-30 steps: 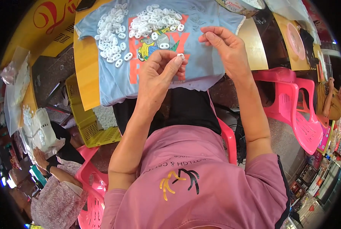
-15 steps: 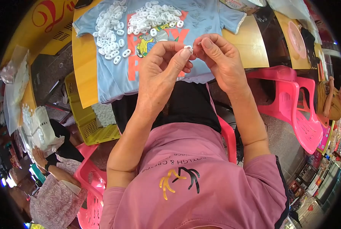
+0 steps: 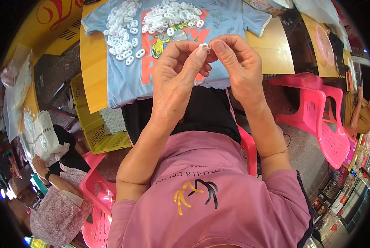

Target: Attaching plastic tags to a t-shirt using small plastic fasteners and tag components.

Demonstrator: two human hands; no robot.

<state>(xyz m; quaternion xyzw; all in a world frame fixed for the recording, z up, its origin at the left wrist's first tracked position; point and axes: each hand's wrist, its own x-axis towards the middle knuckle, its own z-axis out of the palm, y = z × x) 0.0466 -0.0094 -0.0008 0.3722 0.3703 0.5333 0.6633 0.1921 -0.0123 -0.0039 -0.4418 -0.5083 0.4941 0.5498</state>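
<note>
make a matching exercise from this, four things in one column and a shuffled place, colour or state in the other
1. left hand
2. printed T-shirt
3. perforated plastic crate
4. shirt the person wears

A. mauve-pink, with a gold and black design
B. pinching a small white piece between thumb and finger
C. yellow, with many white pieces inside
D. spread on the table, under loose two-holed white pieces

Pairs: 1-B, 2-D, 3-C, 4-A

Even light washes over the desk (image 3: 278, 51), bright enough that the white pieces (image 3: 168, 17) look nearly bleached, while the floor (image 3: 110, 164) at left sits dimmer. Glare flecks the left edge, maybe from lamps; straight lines bow toward a soft black rim.
</note>
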